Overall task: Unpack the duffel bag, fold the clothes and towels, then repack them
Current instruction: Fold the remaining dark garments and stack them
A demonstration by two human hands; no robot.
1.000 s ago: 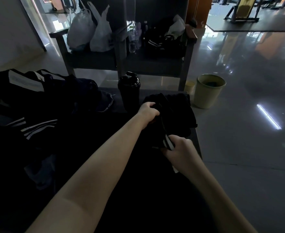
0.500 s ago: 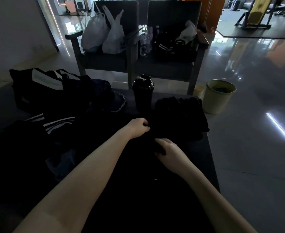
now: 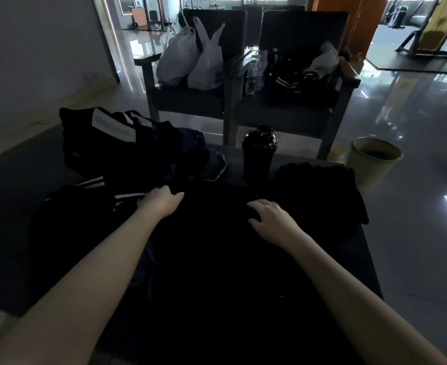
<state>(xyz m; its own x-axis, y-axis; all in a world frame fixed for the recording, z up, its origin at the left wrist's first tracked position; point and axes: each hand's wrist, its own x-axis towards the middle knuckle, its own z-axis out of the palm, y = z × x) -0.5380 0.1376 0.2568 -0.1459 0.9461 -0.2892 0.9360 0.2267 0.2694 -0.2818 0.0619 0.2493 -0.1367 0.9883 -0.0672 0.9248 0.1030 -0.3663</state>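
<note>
A black garment (image 3: pixel 217 233) lies spread across the dark table in front of me. My left hand (image 3: pixel 163 201) rests on its far left edge with the fingers laid flat. My right hand (image 3: pixel 269 216) presses on its far right part, fingers bent over the cloth; whether they pinch it is too dark to tell. The black duffel bag (image 3: pixel 117 143) with a white label sits open at the back left. A striped black garment (image 3: pixel 90 196) lies left of my left hand. A folded black pile (image 3: pixel 322 185) sits at the right.
A black shaker bottle (image 3: pixel 259 154) stands at the table's far edge. Two dark armchairs (image 3: pixel 290 111) behind it hold white plastic bags (image 3: pixel 190 61), bottles and a black jacket. A pale green bin (image 3: pixel 372 162) stands on the glossy floor at the right.
My hands came down from holding the striped garment near the folded pile and moved apart. They now lie on the spread black garment, the left hand further left.
</note>
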